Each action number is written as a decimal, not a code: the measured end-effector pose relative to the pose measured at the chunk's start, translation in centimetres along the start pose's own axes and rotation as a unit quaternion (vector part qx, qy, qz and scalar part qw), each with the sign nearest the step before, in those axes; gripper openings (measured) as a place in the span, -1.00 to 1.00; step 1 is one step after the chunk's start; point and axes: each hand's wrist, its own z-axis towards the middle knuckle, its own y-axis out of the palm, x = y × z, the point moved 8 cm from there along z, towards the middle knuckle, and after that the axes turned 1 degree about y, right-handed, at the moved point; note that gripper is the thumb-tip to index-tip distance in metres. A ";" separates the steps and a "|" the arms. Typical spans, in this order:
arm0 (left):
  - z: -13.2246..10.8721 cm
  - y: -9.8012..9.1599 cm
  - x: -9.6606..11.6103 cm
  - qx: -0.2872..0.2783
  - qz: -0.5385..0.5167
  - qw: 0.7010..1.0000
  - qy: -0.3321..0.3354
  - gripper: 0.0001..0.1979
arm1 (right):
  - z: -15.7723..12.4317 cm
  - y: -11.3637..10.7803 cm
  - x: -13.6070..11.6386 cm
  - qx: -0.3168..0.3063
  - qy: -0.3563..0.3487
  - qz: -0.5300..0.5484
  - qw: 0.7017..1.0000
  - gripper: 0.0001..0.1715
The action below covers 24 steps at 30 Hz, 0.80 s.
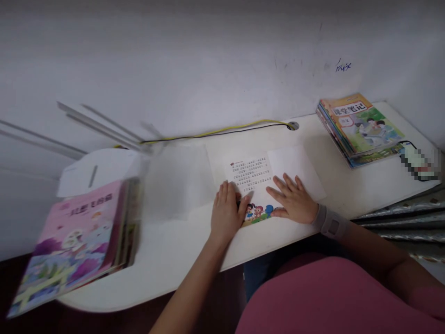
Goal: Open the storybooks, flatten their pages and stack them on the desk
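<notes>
Pink top [330, 297] at the nearest edge of the view, below the white desk [174, 269]. On the desk, left hand [225, 213] open and resting on a printed page [250, 178], gripping nothing; right hand [292, 199] open and flat, fingers spread, touching the same page at its edge. Grey wrist brace [330, 222] around the right wrist. Blank white sheet [295, 167] partly under the page, translucent sheet [177, 181] to the left. Farther left, pink-covered book stack [76, 232] over the desk edge. Far right, notebook stack [361, 125], and beside it a pixelated object [417, 160], maybe a plug. Yellow and black cable [215, 132] along the wall [208, 60].
</notes>
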 end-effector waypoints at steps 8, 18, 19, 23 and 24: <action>-0.1 0.0 -0.1 -0.010 -0.004 1.000 0.005 -0.27 | -0.2 -0.1 0.2 0.006 -0.003 -0.002 1.000 -0.15; -0.2 0.3 -0.4 0.001 0.002 1.000 0.004 -0.24 | -0.3 0.4 0.5 0.019 0.005 -0.001 1.000 -0.07; -0.2 0.3 -0.4 0.000 0.001 1.000 0.005 -0.23 | -0.3 0.4 0.5 0.018 0.006 -0.001 1.000 -0.06; -0.2 0.2 -0.4 0.000 -0.003 1.000 0.009 -0.23 | -0.3 0.4 0.6 0.017 0.006 0.002 1.000 -0.04; -0.2 0.2 -0.4 -0.001 -0.004 1.000 0.008 -0.23 | -0.3 0.4 0.6 0.018 0.007 0.003 1.000 -0.04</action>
